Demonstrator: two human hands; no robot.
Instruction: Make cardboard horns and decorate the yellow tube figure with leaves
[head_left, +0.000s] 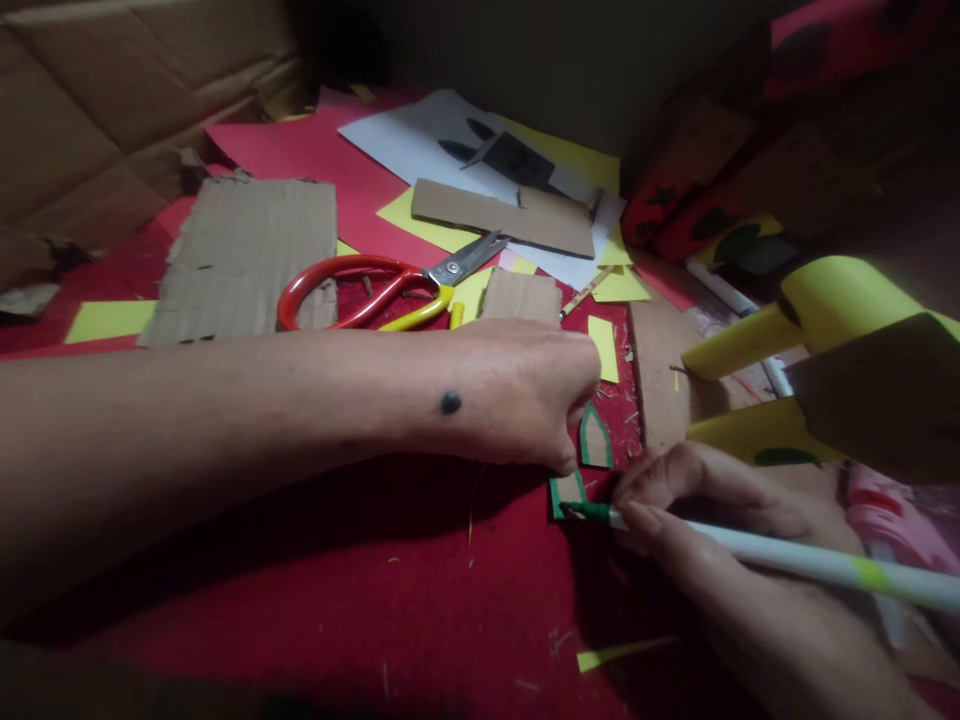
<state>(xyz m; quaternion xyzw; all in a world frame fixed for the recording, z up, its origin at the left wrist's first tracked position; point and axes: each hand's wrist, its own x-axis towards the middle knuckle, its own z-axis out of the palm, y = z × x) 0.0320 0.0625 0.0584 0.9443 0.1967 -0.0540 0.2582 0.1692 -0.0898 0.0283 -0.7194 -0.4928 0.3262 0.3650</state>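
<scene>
My right hand [697, 520] is closed around a white marker [787, 555] with a green tip. The tip touches the lower edge of a small green-edged cardboard piece [568, 492] on the red cloth. My left hand [540, 400] is curled, its fingers closed at the top of that piece and pressing it down; most of its fingertips are hidden. Another cardboard piece [595, 440], pointed and with a green border, lies just right of my left hand.
Red-handled scissors [390, 285] lie beyond my left forearm, beside a cardboard sheet [247, 250]. Farther back are a cardboard strip [502, 215] and white paper [412, 135]. Yellow paper tubes [742, 340] stand at the right, near a pink glue gun [892, 510].
</scene>
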